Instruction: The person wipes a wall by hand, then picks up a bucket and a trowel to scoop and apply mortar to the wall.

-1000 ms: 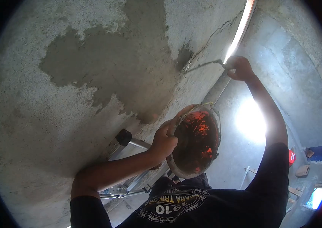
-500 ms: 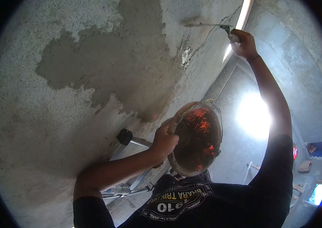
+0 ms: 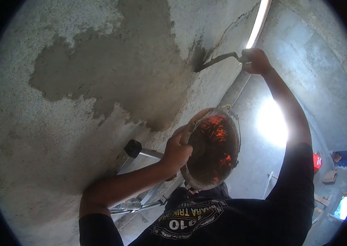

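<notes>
Trowel (image 3: pixel 218 59) in our right hand (image 3: pixel 257 61), we now have its blade tip against the wall (image 3: pixel 50 135), at the right edge of the damp patch (image 3: pixel 112 61); half a second ago it was higher up, blurred, near the crack (image 3: pixel 239 20). Wall by the tip, pale then, looks dark now. Our hands are well apart: the right has its fingers closed around the trowel's handle, while the left hand (image 3: pixel 177 151) stays clamped on the rim of the bucket (image 3: pixel 190 129), much where it was. We see dry, grainy grey plaster around the smoother, darker patch, whose outline is ragged. The trowel's dark blade is thin, joined by a bent neck. Our bucket is round and tilted, its mouth towards us, with a thin wire handle; inside, dark grey residue coats the wall, broken by bright orange streaks (image 3: pixel 221 133).
</notes>
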Available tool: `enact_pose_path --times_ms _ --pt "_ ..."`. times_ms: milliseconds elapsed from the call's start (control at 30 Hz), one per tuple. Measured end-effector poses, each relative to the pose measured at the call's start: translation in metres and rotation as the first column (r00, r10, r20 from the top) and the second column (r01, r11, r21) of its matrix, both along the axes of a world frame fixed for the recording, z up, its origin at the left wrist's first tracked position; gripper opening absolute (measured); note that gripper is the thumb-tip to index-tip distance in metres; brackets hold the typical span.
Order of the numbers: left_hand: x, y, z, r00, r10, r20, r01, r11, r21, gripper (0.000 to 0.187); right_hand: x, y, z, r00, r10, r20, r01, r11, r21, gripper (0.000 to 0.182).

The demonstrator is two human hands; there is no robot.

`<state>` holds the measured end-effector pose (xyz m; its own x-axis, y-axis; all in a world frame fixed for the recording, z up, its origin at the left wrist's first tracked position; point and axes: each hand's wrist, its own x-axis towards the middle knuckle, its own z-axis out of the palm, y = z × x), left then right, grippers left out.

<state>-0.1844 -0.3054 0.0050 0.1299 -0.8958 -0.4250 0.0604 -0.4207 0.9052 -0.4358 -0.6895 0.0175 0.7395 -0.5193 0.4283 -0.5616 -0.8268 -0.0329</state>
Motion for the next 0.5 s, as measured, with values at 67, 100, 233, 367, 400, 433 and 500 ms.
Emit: enact_pose_path --times_ms 67,100,233,367,400,433,500 --pt "0.0 -0.002 0.003 0.999 0.016 0.038 -0.017 1.0 0.015 0.063 0.003 -0.004 0.011 1.0 0.011 0.017 -0.011 1.0 -0.002 0.026" --pt "0.0 -0.002 0.004 0.999 0.011 0.041 -0.012 1.0 0.012 0.063 0.005 -0.005 0.018 0.999 0.03 0.029 -0.028 0.997 -0.07 0.027" --pt "-0.004 -0.002 0.011 0.997 0.079 -0.009 -0.078 0.997 0.025 0.039 0.004 -0.005 0.058 0.984 0.071 0.162 -0.047 0.989 -0.143 0.028" --pt "-0.002 -0.001 0.012 0.998 0.056 0.022 -0.057 0.997 0.046 0.038 0.001 0.0 0.059 0.961 0.113 0.253 -0.071 0.983 -0.17 0.027" --pt "-0.001 -0.002 0.01 0.998 0.061 0.021 -0.062 0.997 0.038 0.038 0.0 0.002 0.054 0.96 0.12 0.252 -0.076 0.981 -0.177 0.027" --pt "0.0 -0.001 0.007 0.998 0.065 0.019 -0.065 0.997 0.033 0.038 -0.002 0.005 0.044 0.961 0.125 0.247 -0.086 0.983 -0.162 0.027" --pt "-0.002 0.0 0.004 0.997 0.078 0.01 -0.078 0.997 0.023 0.037 -0.007 0.003 0.019 0.969 0.137 0.205 -0.108 0.983 -0.148 0.027"
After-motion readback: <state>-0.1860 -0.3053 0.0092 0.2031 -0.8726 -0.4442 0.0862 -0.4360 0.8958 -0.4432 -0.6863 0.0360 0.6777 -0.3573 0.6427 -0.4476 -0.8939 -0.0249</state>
